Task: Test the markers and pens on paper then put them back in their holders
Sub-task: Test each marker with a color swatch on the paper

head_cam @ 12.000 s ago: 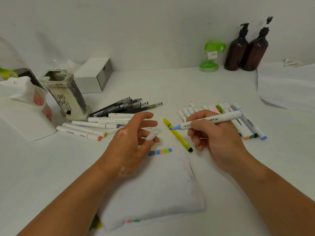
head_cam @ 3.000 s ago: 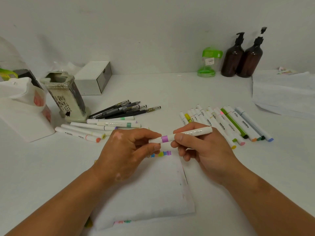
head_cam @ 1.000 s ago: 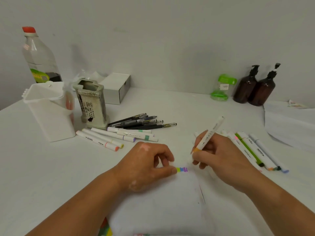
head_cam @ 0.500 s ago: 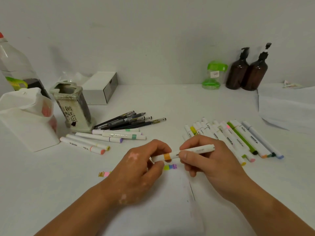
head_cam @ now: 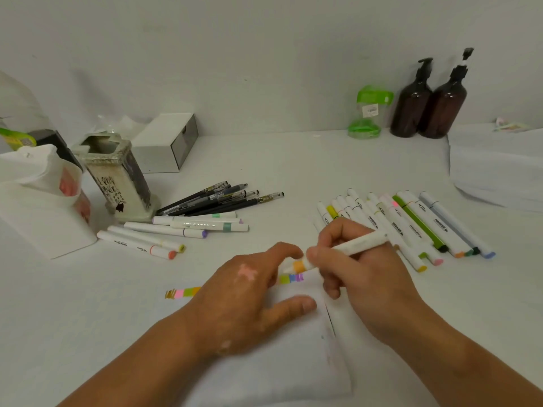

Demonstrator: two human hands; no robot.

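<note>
My right hand [head_cam: 361,277] grips a white marker with an orange band [head_cam: 352,245], held low over the paper [head_cam: 264,365] with its capped orange end pointing left. My left hand [head_cam: 249,298] lies on the paper, thumb stretched flat and forefinger arched just beside the marker's cap. A row of colour swatches [head_cam: 291,279] runs across the paper's top edge, partly hidden by my left hand. Several capped markers [head_cam: 411,224] lie in a fan to the right. More markers [head_cam: 182,230] and black pens [head_cam: 220,198] lie to the left, near the ceramic pen holder [head_cam: 117,171] and the white holder [head_cam: 38,207].
A grey-white box [head_cam: 167,142] stands behind the ceramic holder. At the back right are two brown pump bottles [head_cam: 429,98] and a green-lidded container [head_cam: 367,113]. A stack of white paper [head_cam: 499,171] lies at the right edge.
My left hand has let go of the marker's capped end and spread onto the paper. The right hand still holds the orange-banded marker, now slightly further right.
</note>
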